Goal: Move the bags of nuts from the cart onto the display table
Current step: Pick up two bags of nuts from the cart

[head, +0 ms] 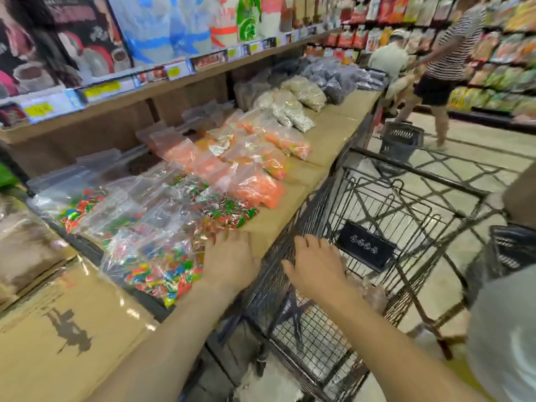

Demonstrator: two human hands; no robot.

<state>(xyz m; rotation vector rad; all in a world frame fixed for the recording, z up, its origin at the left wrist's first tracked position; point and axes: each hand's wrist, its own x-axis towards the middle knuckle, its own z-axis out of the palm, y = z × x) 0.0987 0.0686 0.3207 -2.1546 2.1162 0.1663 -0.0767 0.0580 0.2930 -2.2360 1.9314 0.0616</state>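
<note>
Cardboard-topped display table (278,216): your left hand (232,258) lies flat on its near edge, fingers straight, holding nothing. Fingertips touch a clear bag of multicolour sweets (162,265) just left of it.

Your right hand (317,266) is apart from the left, fingers spread, nothing in it, over the cart (307,210) inside its table-side wall. Can't tell if it touches the wire.

Bags of nuts (371,291): pale clear bags low in the cart, just right of and below your right hand. Blurred, contents not clear.

Ahead of the right hand, a black plate (367,246) on the cart's wire carries white marks, not legible.

Beyond your left hand: orange-filled bags (255,187), then pale beige bags (301,111) further along the table.

Yellow price tags (101,88) on the shelf edge above, too blurred to read.

Far right of your hands: a dark hand basket (401,140) on the floor and two shoppers (441,68).
</note>
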